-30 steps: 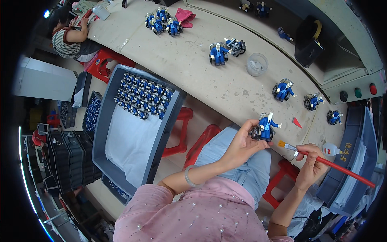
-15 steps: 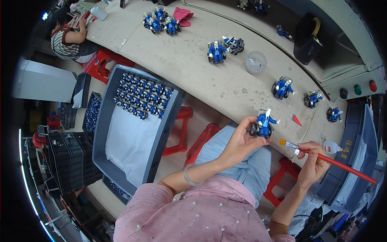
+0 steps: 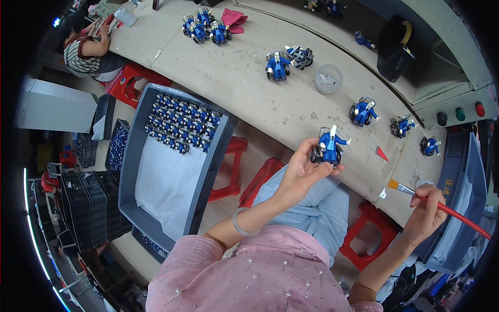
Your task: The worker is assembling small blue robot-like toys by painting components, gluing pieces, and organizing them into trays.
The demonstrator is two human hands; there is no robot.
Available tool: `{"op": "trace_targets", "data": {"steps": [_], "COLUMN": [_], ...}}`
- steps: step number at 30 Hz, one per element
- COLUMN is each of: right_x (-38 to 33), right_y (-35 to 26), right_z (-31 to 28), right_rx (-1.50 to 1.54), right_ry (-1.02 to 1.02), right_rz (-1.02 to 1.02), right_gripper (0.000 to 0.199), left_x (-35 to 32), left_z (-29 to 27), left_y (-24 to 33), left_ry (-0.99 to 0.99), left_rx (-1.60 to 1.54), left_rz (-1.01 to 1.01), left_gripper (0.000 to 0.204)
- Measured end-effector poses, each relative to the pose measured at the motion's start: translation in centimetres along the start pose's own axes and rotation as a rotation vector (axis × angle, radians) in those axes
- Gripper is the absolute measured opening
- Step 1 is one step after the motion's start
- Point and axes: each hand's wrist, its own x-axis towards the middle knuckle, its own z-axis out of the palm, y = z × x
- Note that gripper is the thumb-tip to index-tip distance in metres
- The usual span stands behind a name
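Note:
My left hand (image 3: 303, 174) grips a toy figure in a blue suit seated in a black wheelchair (image 3: 329, 146), held upright over the table's near edge. Its head is white and one arm sticks out to the right. Farther right, my right hand (image 3: 427, 214) is closed around a red-handled paintbrush (image 3: 464, 218). The brush's yellow bristles point left, apart from the figure. Behind my right fingers a white bottle is mostly hidden. Similar wheelchair figures (image 3: 364, 111) stand on the table beyond my hands, and a small red triangular piece (image 3: 382, 153) lies near them.
The long pale table (image 3: 249, 78) carries a clear plastic cup (image 3: 328, 79) and a pink cloth (image 3: 234, 21). On my left, a grey crate (image 3: 125, 182) holds rows of figures on white lining. Another blue-grey crate (image 3: 481, 182) stands right. A co-worker (image 3: 86, 52) sits far left.
My left hand has moved the figure slightly left and away from me. My right hand has drawn the paintbrush to the right, widening the gap from the figure.

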Motion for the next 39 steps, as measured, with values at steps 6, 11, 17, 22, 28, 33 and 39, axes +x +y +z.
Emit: {"op": "trace_targets", "data": {"steps": [6,11,17,22,28,33,39], "right_x": [0.0,0.3,0.4,0.1,0.2,0.4,0.3], "right_y": [-0.5,-0.3,-0.7,-0.4,-0.3,0.1,-0.1], "right_z": [-1.8,-2.8,-3.9,-3.7,-3.8,-3.9,-3.1], "right_rx": [-0.004,-0.01,-0.071,-0.045,-0.009,0.032,-0.019], "right_ry": [0.069,0.086,0.151,0.131,0.079,0.044,0.082], "right_rz": [0.006,0.013,-0.01,0.03,0.021,0.01,0.043], "right_gripper": [0.031,0.032,0.034,0.034,0.031,0.028,0.032], "left_x": [0.4,0.1,0.1,-0.2,-0.2,-0.1,-0.3], "left_z": [0.0,-0.7,-0.7,-0.8,-0.8,-0.9,-1.0], "left_y": [0.0,0.2,0.1,0.0,0.2,0.2,0.2], "left_ry": [-0.007,0.016,0.044,0.017,0.033,0.033,0.047], "left_rx": [-0.033,-0.026,-0.044,-0.042,-0.032,-0.03,-0.032], "left_rz": [0.022,0.024,0.034,0.028,0.03,0.028,0.034], "left_gripper": [0.044,0.045,0.045,0.042,0.041,0.041,0.042]}}
